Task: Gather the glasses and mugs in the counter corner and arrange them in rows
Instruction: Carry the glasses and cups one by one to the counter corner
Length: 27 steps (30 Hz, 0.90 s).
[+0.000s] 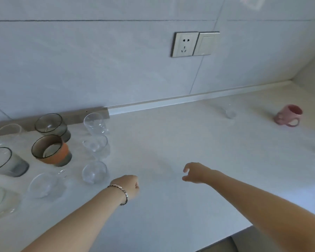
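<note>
White stone counter (171, 142), back-left stretch: we list a standing group in rough rows.

- Smoke-grey glass tumbler (51, 126), by the back edge.
- Grey glass tumbler with an orange band (51, 150), just in front of it.
- Column of three clear glass tumblers (96, 146), beside those two.
- Dark-rimmed grey glass (5, 162) and low clear glasses (45, 185), toward the left edge.

All look empty.

Strays, well apart toward the far right corner:

- Pink ceramic mug (288, 115), only pink showing inside.
- Small clear glass (229, 111), near the back edge, apparently empty.

Hands:

- Left hand (129, 186): fingers curled into a fist, holding nothing, near the frontmost clear tumbler.
- Right hand (196, 172): fingers loosely bent, thumb apart, empty, over bare counter.

Step, as we judge it: gathering part done, strays outstanding. The next move calls for a long reach right to take the mug by its body or handle.
</note>
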Available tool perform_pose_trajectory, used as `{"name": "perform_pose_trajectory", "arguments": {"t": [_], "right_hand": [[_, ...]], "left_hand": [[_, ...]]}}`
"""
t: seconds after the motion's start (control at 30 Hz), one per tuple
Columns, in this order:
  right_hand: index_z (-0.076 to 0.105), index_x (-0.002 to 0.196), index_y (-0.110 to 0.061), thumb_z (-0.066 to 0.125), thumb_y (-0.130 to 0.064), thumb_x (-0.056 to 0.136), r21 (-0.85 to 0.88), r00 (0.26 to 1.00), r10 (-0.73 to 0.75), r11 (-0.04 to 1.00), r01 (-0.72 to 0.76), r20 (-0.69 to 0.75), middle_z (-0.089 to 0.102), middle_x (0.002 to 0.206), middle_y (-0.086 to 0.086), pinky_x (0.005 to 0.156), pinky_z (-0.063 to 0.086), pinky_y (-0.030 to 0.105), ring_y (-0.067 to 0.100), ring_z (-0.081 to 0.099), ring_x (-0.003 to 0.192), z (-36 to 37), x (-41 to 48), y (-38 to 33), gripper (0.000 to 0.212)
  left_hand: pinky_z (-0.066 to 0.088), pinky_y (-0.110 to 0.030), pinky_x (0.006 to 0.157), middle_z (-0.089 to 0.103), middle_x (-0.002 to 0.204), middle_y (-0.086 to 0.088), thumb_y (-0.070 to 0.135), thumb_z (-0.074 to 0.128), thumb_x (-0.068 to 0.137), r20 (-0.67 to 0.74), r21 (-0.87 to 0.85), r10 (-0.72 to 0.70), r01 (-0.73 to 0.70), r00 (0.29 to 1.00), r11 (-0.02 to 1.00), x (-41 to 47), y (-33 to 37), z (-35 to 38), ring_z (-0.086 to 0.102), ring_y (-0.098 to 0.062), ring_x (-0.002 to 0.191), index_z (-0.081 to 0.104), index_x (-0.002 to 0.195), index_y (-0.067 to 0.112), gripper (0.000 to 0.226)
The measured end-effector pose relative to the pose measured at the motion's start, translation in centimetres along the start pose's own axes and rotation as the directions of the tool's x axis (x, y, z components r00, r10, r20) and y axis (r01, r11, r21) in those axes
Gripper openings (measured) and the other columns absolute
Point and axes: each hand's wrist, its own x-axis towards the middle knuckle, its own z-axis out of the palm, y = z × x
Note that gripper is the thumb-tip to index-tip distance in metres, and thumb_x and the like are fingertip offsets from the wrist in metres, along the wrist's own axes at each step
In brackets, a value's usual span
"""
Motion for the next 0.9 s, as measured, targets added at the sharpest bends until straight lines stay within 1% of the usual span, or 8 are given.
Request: {"name": "perform_pose_trajectory", "arguments": {"t": [0.1, 0.2, 0.3, 0.43, 0.5, 0.67, 0.77, 0.9], "right_hand": [[0.051, 0.131, -0.016, 0.052, -0.03, 0.093, 0.087, 0.994, 0.081, 0.993, -0.075, -0.075, 0.05, 0.138, 0.001, 0.105, 0.037, 0.03, 0.019, 0.044, 0.13, -2.7, -0.1, 6.6, 0.04], [0.053, 0.128, -0.016, 0.053, -0.03, 0.093, 0.148, 0.979, 0.145, 0.981, -0.124, -0.145, 0.053, 0.135, 0.003, 0.103, 0.039, 0.029, 0.02, 0.047, 0.127, -5.3, 0.5, 13.2, 0.038], [0.054, 0.127, -0.014, 0.055, -0.028, 0.092, 0.188, 0.965, 0.195, 0.969, -0.162, -0.175, 0.055, 0.133, 0.005, 0.103, 0.041, 0.031, 0.022, 0.049, 0.125, -7.9, 2.0, 19.5, 0.038], [0.048, 0.132, -0.016, 0.056, -0.029, 0.09, 0.219, 0.944, 0.213, 0.963, -0.159, -0.251, 0.054, 0.133, 0.008, 0.1, 0.043, 0.032, 0.023, 0.052, 0.122, -12.2, 5.2, 25.6, 0.045], [0.037, 0.14, -0.016, 0.058, -0.031, 0.089, 0.202, 0.926, 0.2, 0.969, -0.139, -0.319, 0.046, 0.138, 0.011, 0.1, 0.042, 0.034, 0.026, 0.048, 0.126, -15.0, 7.3, 27.2, 0.058], [0.017, 0.148, -0.012, 0.069, -0.031, 0.082, 0.227, 0.88, 0.149, 0.973, -0.048, -0.452, 0.03, 0.145, 0.017, 0.106, 0.037, 0.041, 0.033, 0.033, 0.134, -21.8, 12.9, 28.1, 0.087], [0.007, 0.15, -0.014, 0.074, -0.038, 0.076, 0.215, 0.89, 0.13, 0.976, -0.037, -0.437, 0.025, 0.148, 0.016, 0.108, 0.035, 0.043, 0.033, 0.03, 0.136, -24.0, 16.6, 27.9, 0.103], [0.008, 0.149, -0.015, 0.074, -0.04, 0.076, 0.265, 0.922, 0.136, 0.964, -0.037, -0.364, 0.028, 0.147, 0.016, 0.108, 0.037, 0.045, 0.035, 0.035, 0.134, -23.9, 19.7, 28.2, 0.102]], "left_hand": [[0.044, -0.029, 0.087, 0.061, 0.122, -0.001, 0.019, 0.036, 0.093, -0.004, 0.031, 0.039, -0.039, 0.999, 0.999, 2.5, 5.5, -1.5, 0.058, -0.022, 0.106, 0.046, 0.091, 0.025, 0.012], [0.04, -0.027, 0.078, 0.062, 0.12, -0.003, 0.017, 0.036, 0.091, -0.008, 0.061, 0.053, -0.053, 0.999, 0.997, 5.3, 10.7, -2.2, 0.051, -0.022, 0.091, 0.047, 0.089, 0.023, 0.013], [0.039, -0.026, 0.078, 0.06, 0.111, -0.002, 0.017, 0.036, 0.091, -0.001, 0.073, 0.048, -0.048, 0.999, 0.996, 7.9, 15.7, -2.5, 0.048, -0.021, 0.088, 0.046, 0.088, 0.023, 0.012], [0.045, -0.029, 0.088, 0.06, 0.116, 0.0, 0.019, 0.037, 0.091, 0.007, 0.058, 0.02, -0.02, 1.0, 0.998, 11.4, 21.0, -3.0, 0.057, -0.022, 0.102, 0.046, 0.088, 0.024, 0.011], [0.046, -0.03, 0.09, 0.062, 0.118, -0.001, 0.019, 0.037, 0.091, -0.006, 0.047, -0.014, 0.014, 1.0, 0.999, 13.2, 22.7, -3.5, 0.059, -0.023, 0.108, 0.047, 0.088, 0.023, 0.012], [0.044, -0.028, 0.081, 0.055, 0.098, 0.004, 0.02, 0.036, 0.091, -0.019, -0.009, -0.108, 0.108, 0.994, 0.994, 16.3, 24.9, -4.4, 0.053, -0.019, 0.09, 0.047, 0.086, 0.024, 0.013], [0.044, -0.028, 0.079, 0.054, 0.095, 0.006, 0.021, 0.036, 0.091, -0.038, -0.034, -0.157, 0.156, 0.987, 0.987, 17.3, 24.9, -4.5, 0.053, -0.018, 0.087, 0.045, 0.079, 0.027, 0.017], [0.046, -0.028, 0.083, 0.054, 0.095, 0.007, 0.023, 0.037, 0.093, -0.031, -0.088, -0.213, 0.21, 0.976, 0.974, 17.2, 24.1, -4.1, 0.058, -0.017, 0.094, 0.04, 0.069, 0.03, 0.025]]}}
